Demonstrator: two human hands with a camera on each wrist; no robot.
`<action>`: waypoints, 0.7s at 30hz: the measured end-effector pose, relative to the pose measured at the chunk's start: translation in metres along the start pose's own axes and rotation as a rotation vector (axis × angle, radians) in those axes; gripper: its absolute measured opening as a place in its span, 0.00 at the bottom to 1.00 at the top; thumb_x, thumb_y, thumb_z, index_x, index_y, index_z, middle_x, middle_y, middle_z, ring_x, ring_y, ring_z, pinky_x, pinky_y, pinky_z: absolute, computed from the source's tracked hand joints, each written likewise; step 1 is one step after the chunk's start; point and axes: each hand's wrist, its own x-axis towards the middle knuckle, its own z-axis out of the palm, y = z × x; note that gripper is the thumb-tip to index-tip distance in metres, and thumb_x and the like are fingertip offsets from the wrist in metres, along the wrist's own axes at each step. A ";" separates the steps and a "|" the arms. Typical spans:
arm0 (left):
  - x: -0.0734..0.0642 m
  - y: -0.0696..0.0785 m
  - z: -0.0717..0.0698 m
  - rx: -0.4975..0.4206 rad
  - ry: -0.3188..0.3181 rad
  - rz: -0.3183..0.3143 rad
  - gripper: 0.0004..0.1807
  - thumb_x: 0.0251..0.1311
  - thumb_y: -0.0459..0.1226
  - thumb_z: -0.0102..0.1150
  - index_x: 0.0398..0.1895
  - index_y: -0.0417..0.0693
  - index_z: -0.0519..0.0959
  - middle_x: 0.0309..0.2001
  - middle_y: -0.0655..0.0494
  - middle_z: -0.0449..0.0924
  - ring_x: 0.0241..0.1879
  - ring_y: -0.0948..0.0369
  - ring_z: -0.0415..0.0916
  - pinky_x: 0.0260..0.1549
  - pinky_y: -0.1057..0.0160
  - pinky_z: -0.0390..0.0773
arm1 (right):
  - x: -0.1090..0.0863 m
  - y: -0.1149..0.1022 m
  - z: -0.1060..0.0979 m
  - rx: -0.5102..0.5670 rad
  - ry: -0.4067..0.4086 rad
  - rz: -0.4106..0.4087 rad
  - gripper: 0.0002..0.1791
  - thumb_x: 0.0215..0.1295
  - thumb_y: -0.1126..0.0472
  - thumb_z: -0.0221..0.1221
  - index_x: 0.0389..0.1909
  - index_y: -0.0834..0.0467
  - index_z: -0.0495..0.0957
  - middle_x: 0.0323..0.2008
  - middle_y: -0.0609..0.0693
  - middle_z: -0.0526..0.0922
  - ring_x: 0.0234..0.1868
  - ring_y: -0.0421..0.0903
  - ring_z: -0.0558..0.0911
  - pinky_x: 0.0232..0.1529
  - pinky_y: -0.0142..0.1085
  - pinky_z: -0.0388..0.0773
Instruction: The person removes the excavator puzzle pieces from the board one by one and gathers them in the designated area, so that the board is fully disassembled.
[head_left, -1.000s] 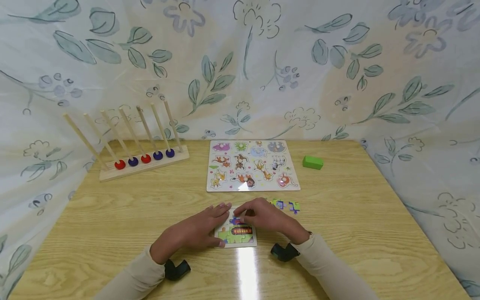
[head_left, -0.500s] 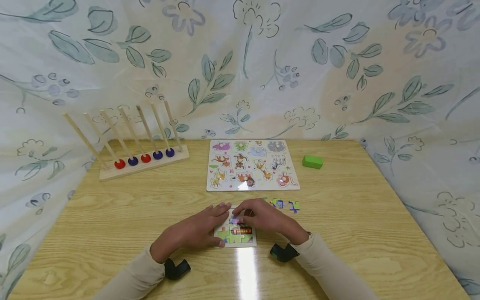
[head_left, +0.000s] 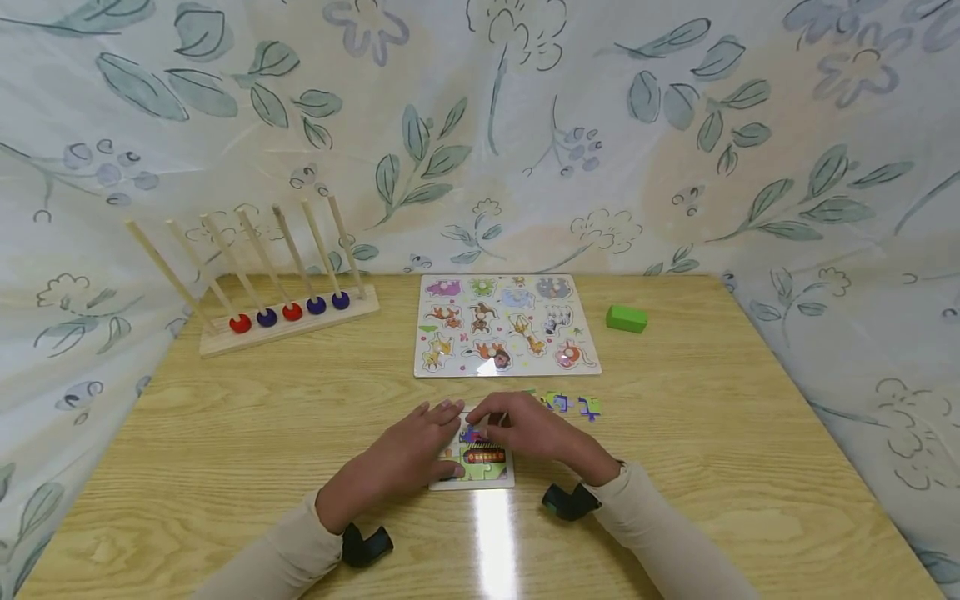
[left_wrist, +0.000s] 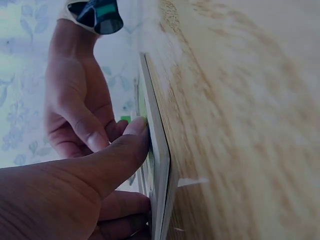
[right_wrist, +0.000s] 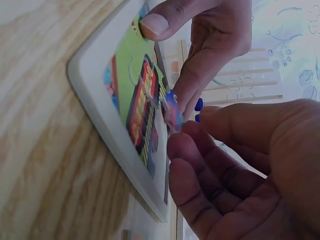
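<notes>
A small jigsaw puzzle board [head_left: 480,484] with a pale frame lies in front of me, showing a vehicle with a red and black track on green pieces. My left hand [head_left: 412,446] rests along its left side, fingers extended and thumb on the lower-left pieces; the left wrist view shows the thumb [left_wrist: 136,127] touching the board's face. Over the upper part, my right hand [head_left: 528,427] pinches a blue and pink jigsaw piece [right_wrist: 173,111], which stands tilted above the board in the right wrist view. My right fingers partly hide the board's upper right.
Several loose jigsaw pieces [head_left: 558,402] lie right of the board, partly behind my right hand. Beyond stands an animal knob puzzle [head_left: 506,367]. A green block [head_left: 626,318] is at back right, a wooden peg stand [head_left: 300,321] with red and blue beads at back left.
My left hand has shifted slightly right, its thumb now farther over the lower-left pieces. My right hand stays at the upper part, and the blue piece's tilt varies a little. The head view shifts slightly.
</notes>
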 end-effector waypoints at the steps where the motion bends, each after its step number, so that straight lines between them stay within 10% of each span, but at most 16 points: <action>1: 0.000 0.000 0.000 -0.002 -0.003 -0.005 0.38 0.59 0.51 0.64 0.64 0.32 0.70 0.71 0.43 0.61 0.71 0.48 0.56 0.67 0.46 0.54 | 0.000 0.000 0.000 0.009 0.006 -0.002 0.12 0.66 0.69 0.59 0.48 0.58 0.83 0.45 0.45 0.83 0.41 0.39 0.78 0.41 0.35 0.77; 21: 0.001 -0.002 0.001 -0.049 0.004 -0.015 0.39 0.58 0.50 0.66 0.67 0.34 0.68 0.71 0.43 0.61 0.71 0.47 0.55 0.68 0.45 0.51 | 0.005 0.000 0.000 0.191 -0.104 0.003 0.10 0.67 0.70 0.59 0.46 0.60 0.83 0.41 0.46 0.83 0.37 0.39 0.78 0.39 0.32 0.76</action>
